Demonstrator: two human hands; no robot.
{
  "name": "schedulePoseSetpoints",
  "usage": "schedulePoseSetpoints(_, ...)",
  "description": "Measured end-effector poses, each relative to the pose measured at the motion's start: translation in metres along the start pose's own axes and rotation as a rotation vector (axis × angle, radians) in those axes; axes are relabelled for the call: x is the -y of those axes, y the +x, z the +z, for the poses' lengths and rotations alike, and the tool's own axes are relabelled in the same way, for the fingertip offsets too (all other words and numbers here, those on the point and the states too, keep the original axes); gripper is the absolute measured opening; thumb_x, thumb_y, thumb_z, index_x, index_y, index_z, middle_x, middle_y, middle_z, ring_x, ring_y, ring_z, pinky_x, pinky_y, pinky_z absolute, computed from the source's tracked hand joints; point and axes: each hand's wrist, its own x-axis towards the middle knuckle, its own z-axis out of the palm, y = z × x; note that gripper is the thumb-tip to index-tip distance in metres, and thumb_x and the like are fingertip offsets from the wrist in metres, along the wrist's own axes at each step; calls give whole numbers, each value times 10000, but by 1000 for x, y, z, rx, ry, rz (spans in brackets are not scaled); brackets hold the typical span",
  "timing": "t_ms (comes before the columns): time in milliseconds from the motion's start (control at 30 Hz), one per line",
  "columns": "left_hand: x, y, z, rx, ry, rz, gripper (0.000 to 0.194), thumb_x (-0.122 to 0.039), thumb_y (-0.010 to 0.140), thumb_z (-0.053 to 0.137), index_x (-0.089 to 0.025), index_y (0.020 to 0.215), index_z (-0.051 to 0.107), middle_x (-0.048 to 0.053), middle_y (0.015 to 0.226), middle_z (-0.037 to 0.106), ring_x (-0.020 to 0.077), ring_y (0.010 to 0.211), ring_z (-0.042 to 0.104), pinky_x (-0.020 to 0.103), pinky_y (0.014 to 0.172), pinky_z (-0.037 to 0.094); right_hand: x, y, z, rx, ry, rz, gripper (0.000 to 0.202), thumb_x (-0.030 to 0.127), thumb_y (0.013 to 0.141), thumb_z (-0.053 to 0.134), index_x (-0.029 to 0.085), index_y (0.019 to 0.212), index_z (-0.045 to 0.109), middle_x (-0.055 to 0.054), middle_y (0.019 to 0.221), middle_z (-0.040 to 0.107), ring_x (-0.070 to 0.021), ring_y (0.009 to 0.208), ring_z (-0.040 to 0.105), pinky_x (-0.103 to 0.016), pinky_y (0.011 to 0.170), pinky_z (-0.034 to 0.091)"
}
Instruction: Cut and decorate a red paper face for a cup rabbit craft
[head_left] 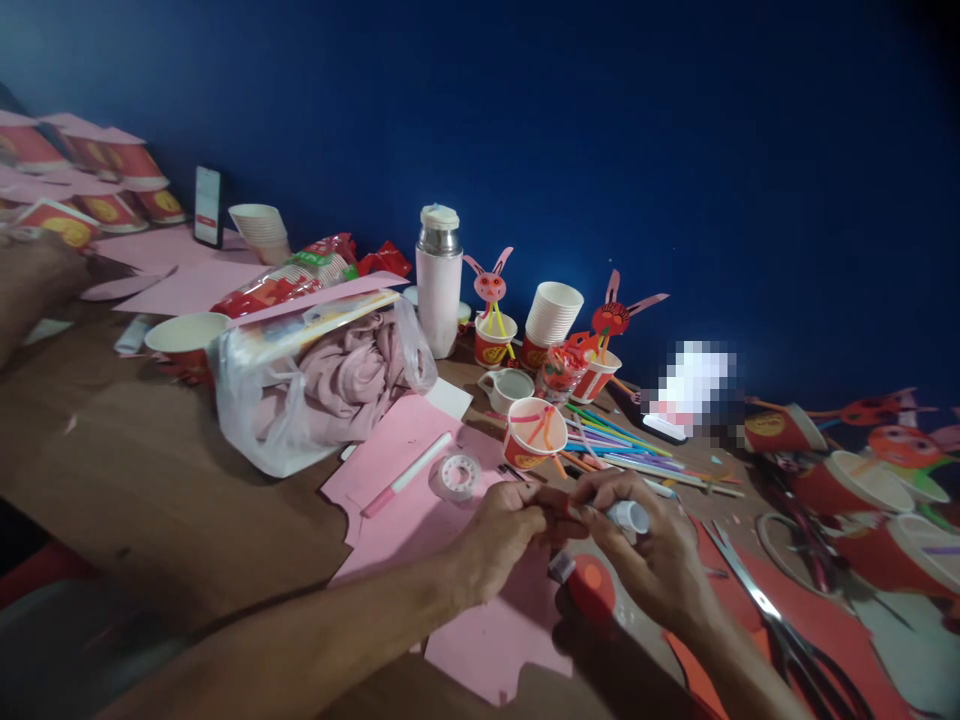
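Above the pink paper [405, 480], my left hand [502, 535] is closed, pinching a small red piece [568, 507] mostly covered by fingers. Close against it, my right hand [652, 545] curls round a white glue stick [628, 517], its end poking out past the fingers. Those right fingertips also meet at the red piece. Below the hands lie a small grey-white cap [561, 566] and a red paper oval [592, 585] with an orange spot. A tape roll [459, 477] and a pink-and-white marker [409, 475] rest on the pink paper.
Scissors [765, 600] lie on red paper at right. Behind are a cup [535, 435], coloured sticks [622, 445], a thermos [439, 285] and a plastic bag [262, 420]. Decorated cups [855, 480] crowd the right edge. Another person's hand [41, 275] is at far left.
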Motion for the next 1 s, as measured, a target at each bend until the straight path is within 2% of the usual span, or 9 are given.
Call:
schedulePoseSetpoints(300, -2, -2, 4, -4, -21, -30, 307, -66, 527, 492, -96, 789, 651, 90, 792, 712, 191, 751, 673, 272, 683, 456, -4, 0, -1, -14, 53, 49, 133, 156, 865, 499, 245, 780, 450, -7, 864, 620, -155, 856, 605, -259, 714, 482)
schedulePoseSetpoints(500, 1, 1, 0, -2, -15, -10, 290, -59, 529, 513, -98, 775, 661, 67, 737, 706, 178, 734, 670, 254, 671, 438, -1, 0, 0, 0, 23, 21, 144, 130, 837, 527, 236, 761, 467, 1, 835, 622, -131, 739, 599, -235, 654, 467)
schedulePoseSetpoints(733, -1, -2, 5, -11, -34, -34, 289, -77, 506, 514, -104, 759, 652, 71, 738, 703, 185, 727, 669, 258, 646, 441, -3, 1, 0, -23, 47, 42, 123, 169, 861, 502, 243, 775, 454, -9, 849, 625, -160, 825, 614, -274, 703, 487)
schedulePoseSetpoints(1000, -2, -2, 5, -12, -14, -11, 254, -83, 519, 562, -101, 747, 670, 59, 735, 693, 155, 708, 647, 249, 668, 431, -2, 0, 1, -2, 34, 36, 145, 142, 835, 532, 237, 753, 459, 5, 833, 626, -138, 773, 599, -243, 672, 474)
